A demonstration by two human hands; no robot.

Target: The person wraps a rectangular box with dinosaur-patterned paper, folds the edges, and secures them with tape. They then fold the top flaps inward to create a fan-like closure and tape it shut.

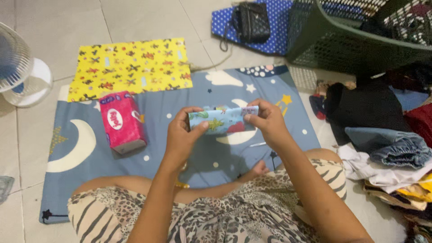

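Note:
I hold a small folded cloth [223, 120], light blue with a colourful cartoon print, up in front of me over a blue mat. My left hand [184, 132] pinches its left end with thumb and fingers. At the cloth's right end my right hand [266, 120] grips the top edge. The cloth is rolled or folded into a narrow strip between both hands. Below it lies the blue mat [180, 103] with moon, star and cloud shapes.
A pink tissue pack [122, 121] lies on the mat at the left. A yellow printed cloth [130, 67] is spread beyond it. A white fan [20, 67] stands far left. A dark green basket [355, 36], a black bag [251, 22] and a heap of clothes [387, 135] lie right.

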